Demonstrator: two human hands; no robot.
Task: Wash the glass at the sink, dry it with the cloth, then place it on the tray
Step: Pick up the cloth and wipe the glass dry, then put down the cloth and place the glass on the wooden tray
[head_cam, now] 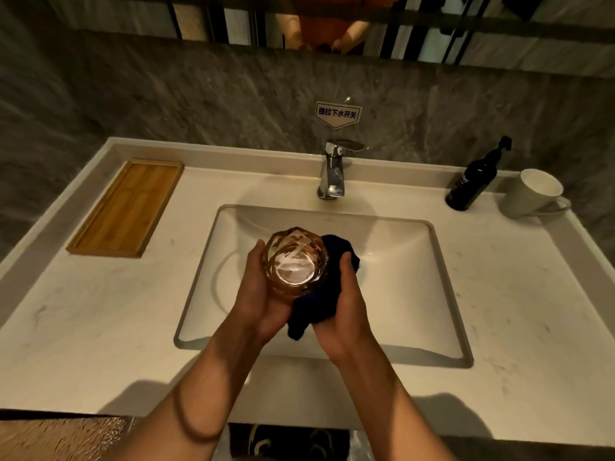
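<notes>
An amber faceted glass (294, 261) is held over the white sink basin (416, 277), its mouth facing up towards me. My left hand (258, 294) cups its left side and bottom. My right hand (342, 311) presses a dark blue cloth (312, 311) against the glass's right side and underside; the cloth wraps behind the glass and hangs below my palms. The wooden tray (126, 207) lies on the counter at the back left, with nothing on it.
A chrome tap (334, 171) stands behind the basin with no water running. A black pump bottle (476, 181) and a white mug (535, 194) stand at the back right of the counter. A grey stone wall and a mirror rise behind.
</notes>
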